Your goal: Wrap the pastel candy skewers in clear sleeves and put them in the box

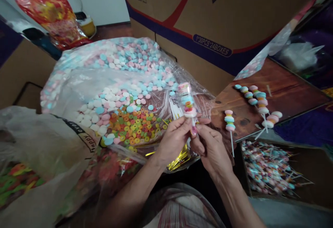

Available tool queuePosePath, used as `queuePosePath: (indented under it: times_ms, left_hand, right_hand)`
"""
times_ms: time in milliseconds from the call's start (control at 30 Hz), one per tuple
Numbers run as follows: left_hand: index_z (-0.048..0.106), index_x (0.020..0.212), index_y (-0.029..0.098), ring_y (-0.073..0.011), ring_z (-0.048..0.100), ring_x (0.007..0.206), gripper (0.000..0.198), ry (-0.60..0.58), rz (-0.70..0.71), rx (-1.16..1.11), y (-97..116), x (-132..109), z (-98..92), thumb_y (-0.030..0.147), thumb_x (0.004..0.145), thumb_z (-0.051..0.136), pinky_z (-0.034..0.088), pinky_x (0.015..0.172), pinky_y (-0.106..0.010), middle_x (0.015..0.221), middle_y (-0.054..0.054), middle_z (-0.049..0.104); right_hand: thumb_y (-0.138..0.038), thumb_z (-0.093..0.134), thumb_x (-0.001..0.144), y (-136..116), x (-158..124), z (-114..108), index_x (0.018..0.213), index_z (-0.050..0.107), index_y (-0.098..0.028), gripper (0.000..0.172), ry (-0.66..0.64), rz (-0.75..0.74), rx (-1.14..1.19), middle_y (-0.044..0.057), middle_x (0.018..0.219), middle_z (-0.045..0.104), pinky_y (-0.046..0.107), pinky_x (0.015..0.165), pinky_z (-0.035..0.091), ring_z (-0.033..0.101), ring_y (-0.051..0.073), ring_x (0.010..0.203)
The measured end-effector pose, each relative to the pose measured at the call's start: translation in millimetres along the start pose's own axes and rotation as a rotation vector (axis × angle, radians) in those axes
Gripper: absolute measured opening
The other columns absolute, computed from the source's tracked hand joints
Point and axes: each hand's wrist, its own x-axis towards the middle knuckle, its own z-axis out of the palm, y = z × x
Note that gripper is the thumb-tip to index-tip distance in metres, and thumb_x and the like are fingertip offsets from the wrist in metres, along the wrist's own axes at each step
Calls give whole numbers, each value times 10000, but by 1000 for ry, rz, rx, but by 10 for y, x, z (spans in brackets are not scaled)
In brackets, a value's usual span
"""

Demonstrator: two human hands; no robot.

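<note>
Upright between my hands is a candy skewer [187,100] with stacked pastel and orange-red pieces inside a clear wrapper. My left hand [174,138] is closed around its lower end, just under the bottom candy. My right hand [211,144] pinches the gathered wrapper and stick from the other side; the fingertips partly hide what they grip. Right below the hands lie gold twist ties [181,159]. White sticks [175,109] are behind the left hand. Small coloured ring candies [135,127] and pastel button-shaped candies [90,113] are heaped to the left.
Several unwrapped skewers [229,120] lie on the wooden table [221,99] at right. Below them, an open box [316,172] holds many wrapped skewers. A large carton [177,19] stands behind. Plastic bags [52,141] crowd the left; a red packet [58,21] is at the back.
</note>
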Motion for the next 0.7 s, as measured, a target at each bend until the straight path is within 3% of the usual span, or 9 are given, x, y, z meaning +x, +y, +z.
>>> queuePosePath:
  times_ms: [67,133,233,333,500,700]
  left_hand:
    - [719,868,152,-75,489,537,225,43,30,-32,93,2,-90,362,787,725,430,538,-204,695,-20,618]
    - [688,757,151,-74,475,546,210,149,151,-3,196,24,-196,353,772,742,419,535,-195,646,1,559]
    - [668,712,147,-66,417,548,208,353,383,87,349,69,-355,329,765,753,374,522,-170,581,24,463]
    - [662,733,143,-54,314,498,199,438,435,119,446,90,-477,319,768,749,298,465,-166,554,42,418]
    - [549,692,161,-47,350,508,282,454,383,38,431,94,-543,295,710,796,276,461,-154,586,39,478]
    - [545,778,178,-43,389,500,270,406,334,-25,423,91,-528,282,720,786,283,465,-153,630,33,530]
  right_hand:
    - [-415,532,918,3,56,68,683,550,-183,331,-105,-21,-206,-59,455,445,200,419,252,325,71,392]
    - [-335,498,937,26,148,166,714,594,-172,292,-155,-135,-593,-9,574,551,217,492,332,462,103,488]
    - [-172,467,933,91,314,361,862,662,-167,208,-125,-272,-1245,64,843,654,252,603,394,606,167,703]
    - [-137,468,925,179,442,536,1012,646,-162,201,-113,-239,-1609,114,995,667,277,629,434,661,217,807]
    - [-51,413,905,330,513,602,1047,583,-156,244,-133,-280,-1734,128,982,665,280,685,473,666,233,930]
    - [-60,359,904,384,564,487,1055,532,-121,237,-103,-240,-1688,149,940,654,293,609,442,662,231,791]
